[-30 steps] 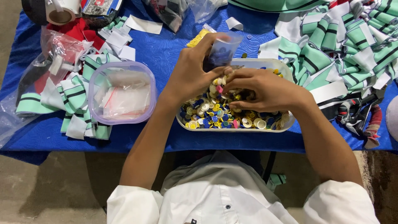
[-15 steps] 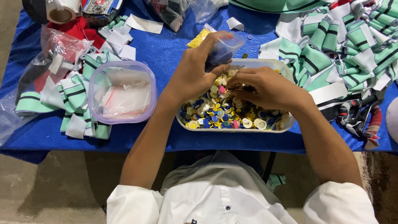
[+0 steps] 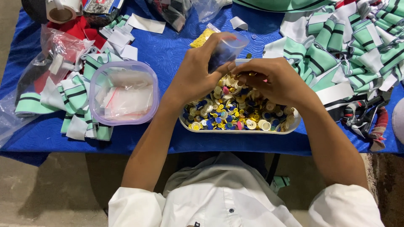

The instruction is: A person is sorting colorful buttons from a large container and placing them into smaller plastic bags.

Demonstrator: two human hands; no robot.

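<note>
A clear plastic tray point(image 3: 238, 130) full of mixed buttons point(image 3: 229, 114) in yellow, blue, white and pink stands on the blue table cover. Above its far edge my left hand point(image 3: 198, 72) grips a small clear plastic bag point(image 3: 227, 49) with dark blue buttons inside. My right hand point(image 3: 272, 78) hovers over the tray right beside the bag's mouth. Its fingertips are pinched together, and what they pinch is too small to make out.
A lidded clear tub point(image 3: 123, 92) with small plastic bags stands to the left. Green-and-white striped cloth pieces point(image 3: 349, 42) pile up at the right, more cloth and bags point(image 3: 54, 75) at the left. A tape roll point(image 3: 62, 9) lies far left, dark straps point(image 3: 365, 117) near the right edge.
Both hands stay over the tray. My right hand's fingers have shifted slightly at the bag's mouth; the bag stays in my left hand.
</note>
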